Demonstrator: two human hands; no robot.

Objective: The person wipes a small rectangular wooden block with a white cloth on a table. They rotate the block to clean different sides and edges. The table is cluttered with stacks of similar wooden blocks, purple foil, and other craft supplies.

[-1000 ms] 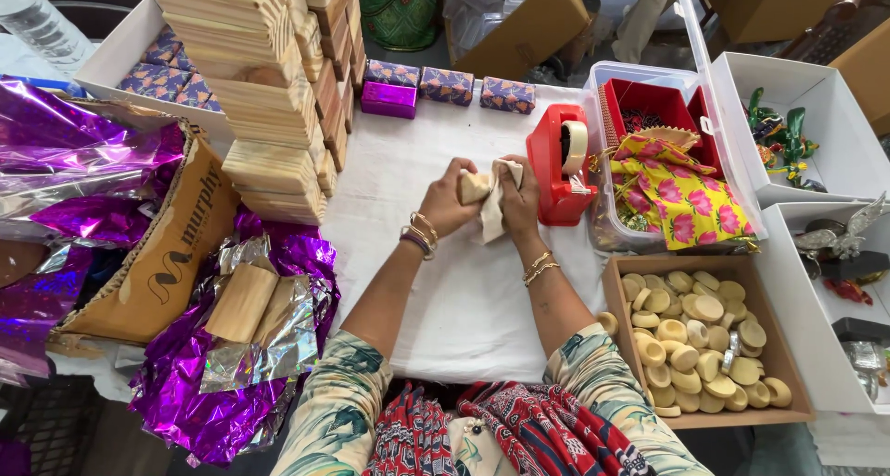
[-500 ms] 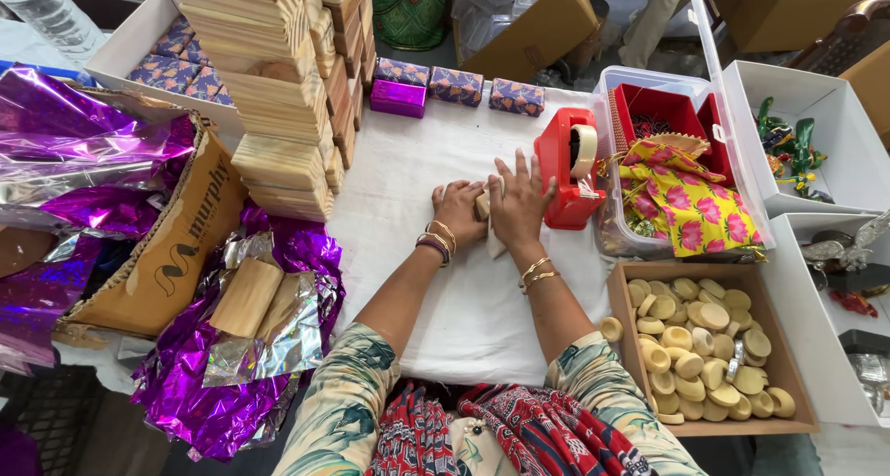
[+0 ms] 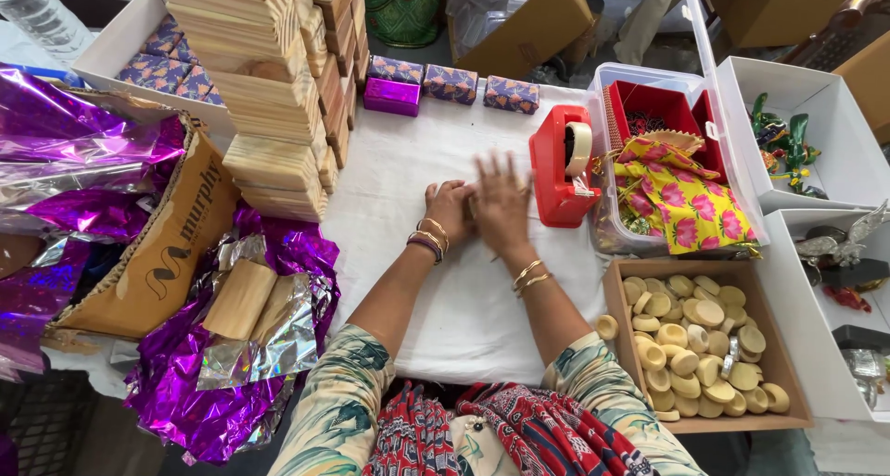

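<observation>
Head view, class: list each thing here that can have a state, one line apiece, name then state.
left hand: curled, knuckles up, pressed to the white cloth
right hand: flat, fingers spread, covering something small
tape dispenser: upright, loaded with a roll
clear plastic bin: lid open, holding flowered fabric
cardboard tray: open, full of round pale pieces
purple foil: crumpled
wooden blocks: stacked

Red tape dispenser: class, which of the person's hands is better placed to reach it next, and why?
Right hand, probably: it lies flat on the white cloth beside the red tape dispenser, while the left hand sits farther away.
</observation>
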